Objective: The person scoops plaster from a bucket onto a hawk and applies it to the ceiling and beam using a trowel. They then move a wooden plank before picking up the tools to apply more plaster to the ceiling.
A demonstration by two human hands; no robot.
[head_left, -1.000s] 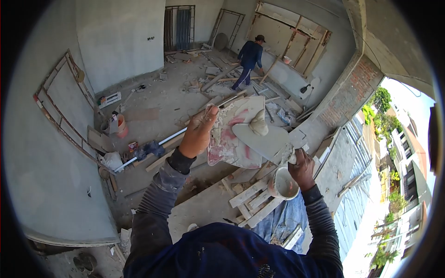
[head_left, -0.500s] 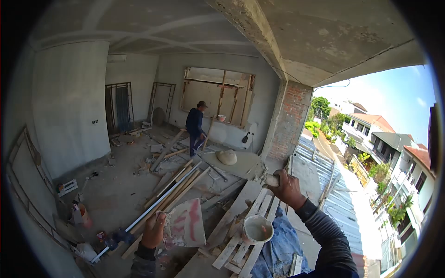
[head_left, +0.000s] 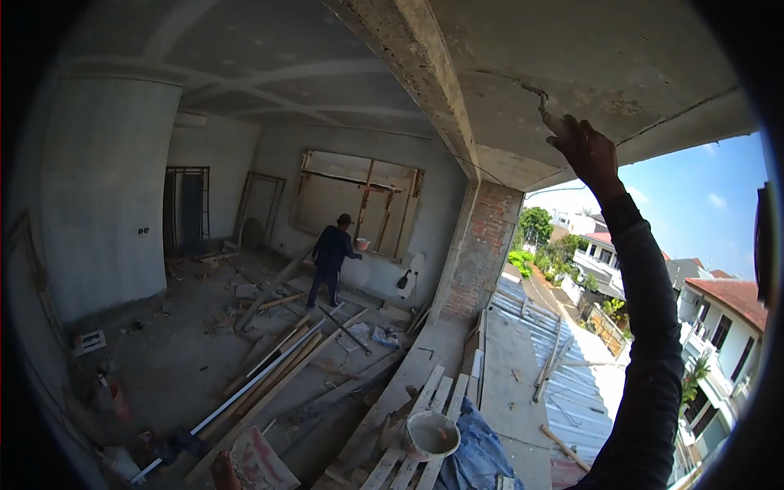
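My right hand (head_left: pixel 590 155) is raised high at the right, its fingers wrapped round the handle of a trowel (head_left: pixel 555 125). The trowel is up against the grey concrete ceiling (head_left: pixel 604 65); its blade blends into that surface, so its edges are hard to make out. Low in the view, my left hand (head_left: pixel 224 471) grips the edge of a flat whitish board (head_left: pixel 263 463) with red marks, partly cut off by the frame. Between the hands, a bucket (head_left: pixel 431 434) with grey wet mix stands on a slatted wooden pallet (head_left: pixel 400 465).
Blue sheeting (head_left: pixel 478 449) lies beside the bucket. Long planks and a white pipe (head_left: pixel 253 380) cross the littered floor. A person in dark clothes (head_left: pixel 331 260) stands by the framed wall opening (head_left: pixel 355 204). At right, an open edge overlooks a corrugated metal roof (head_left: pixel 543 335). A concrete beam (head_left: pixel 425 73) runs overhead.
My right hand has lifted the trowel, earlier carrying a lump of grey mix, up to the ceiling. My left hand and the board sit lower in view. The other person has turned beside a small bucket.
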